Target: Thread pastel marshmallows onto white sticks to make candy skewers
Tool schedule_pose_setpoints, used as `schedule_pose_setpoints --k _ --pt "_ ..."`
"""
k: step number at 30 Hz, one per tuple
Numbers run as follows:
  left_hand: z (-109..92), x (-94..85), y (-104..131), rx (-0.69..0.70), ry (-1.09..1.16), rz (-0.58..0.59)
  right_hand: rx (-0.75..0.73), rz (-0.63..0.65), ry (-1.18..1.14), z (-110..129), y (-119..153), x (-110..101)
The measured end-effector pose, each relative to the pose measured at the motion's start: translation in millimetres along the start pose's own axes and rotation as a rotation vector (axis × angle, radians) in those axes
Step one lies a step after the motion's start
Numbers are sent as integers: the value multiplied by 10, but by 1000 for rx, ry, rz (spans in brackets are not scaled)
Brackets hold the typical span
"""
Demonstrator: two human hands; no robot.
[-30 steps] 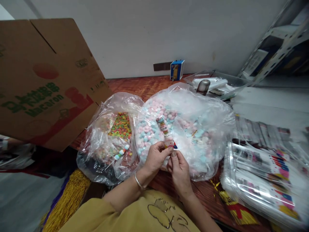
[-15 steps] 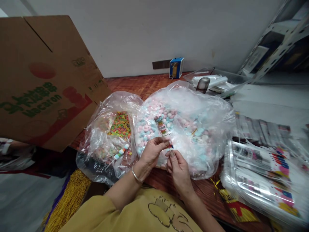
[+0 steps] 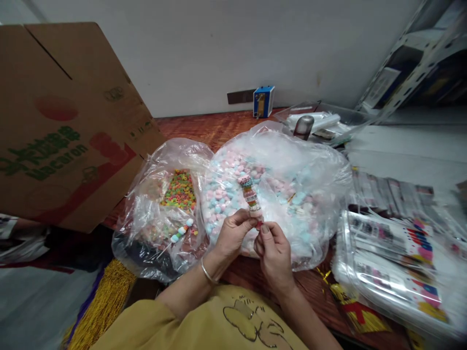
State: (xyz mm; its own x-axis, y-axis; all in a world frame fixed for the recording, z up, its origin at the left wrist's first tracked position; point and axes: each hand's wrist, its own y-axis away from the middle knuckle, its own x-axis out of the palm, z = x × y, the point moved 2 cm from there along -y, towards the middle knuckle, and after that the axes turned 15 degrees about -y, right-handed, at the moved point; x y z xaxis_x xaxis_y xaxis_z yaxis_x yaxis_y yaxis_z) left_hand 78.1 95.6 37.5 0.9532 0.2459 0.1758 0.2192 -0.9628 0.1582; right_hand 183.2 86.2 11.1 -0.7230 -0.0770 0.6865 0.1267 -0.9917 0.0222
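Observation:
A narrow printed candy packet point(image 3: 250, 195) points up and away, its lower end pinched in the fingers of my left hand point(image 3: 233, 232). Just to the right, my right hand point(image 3: 272, 248) is closed at the same lower end, where a bit of red shows between the fingertips. Behind the packet lies a large clear bag point(image 3: 306, 180) of pink, blue and white candies. Left of it, an open clear bag point(image 3: 160, 170) holds small colourful ring pieces point(image 3: 179, 189). A skewer of white, blue, green and orange candies point(image 3: 181, 230) rests on that bag.
A large cardboard box point(image 3: 73, 121) stands at the left. Printed flat packets point(image 3: 390, 243) lie in a plastic tray at the right, with gold ties point(image 3: 359, 311) beside it. At the back are a small blue box point(image 3: 263, 102) and a dark-silver cylinder point(image 3: 303, 127).
Both hands have shifted slightly, and the right fingertips are now closer to the left ones. The packet stands more upright. The whole view has moved a little.

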Motion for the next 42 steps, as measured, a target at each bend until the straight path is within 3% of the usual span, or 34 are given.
schedule_pose_setpoints --k 3,6,9,12,15,17,18,21,25,29,32,37,40,42 --pt "-25 -58 -21 -89 50 222 314 151 -332 73 44 43" --pt "-37 -116 -71 -152 21 387 542 263 -452 149 63 39" --pt "-27 -140 -90 -158 -55 494 648 330 -422 145 64 38" --pt "0 -137 -9 -158 -126 531 648 325 -319 48 116 78" --pt "-7 -178 108 -86 -202 400 591 223 -263 -40 250 46" --pt "-39 -256 153 -11 -270 258 514 154 -144 -14 397 -105" --pt "-60 -309 164 37 -310 182 449 124 -19 36 489 -228" --pt "-112 -461 198 178 -457 22 161 51 645 279 800 -709" --pt "-74 -509 311 223 -657 30 -117 -148 1262 427 1054 -1244" --pt "75 -454 407 202 -745 174 -203 -145 1659 195 1001 -1340" --pt "147 -461 435 292 -863 247 -223 -168 1717 58 922 -1316" --pt "145 -472 481 551 -1143 154 -368 -213 1621 185 1007 -1191" --pt "181 -398 511 650 -1275 124 -574 -281 1300 327 1130 -915" --pt "216 -324 539 725 -1323 122 -565 -255 1051 323 1143 -670"
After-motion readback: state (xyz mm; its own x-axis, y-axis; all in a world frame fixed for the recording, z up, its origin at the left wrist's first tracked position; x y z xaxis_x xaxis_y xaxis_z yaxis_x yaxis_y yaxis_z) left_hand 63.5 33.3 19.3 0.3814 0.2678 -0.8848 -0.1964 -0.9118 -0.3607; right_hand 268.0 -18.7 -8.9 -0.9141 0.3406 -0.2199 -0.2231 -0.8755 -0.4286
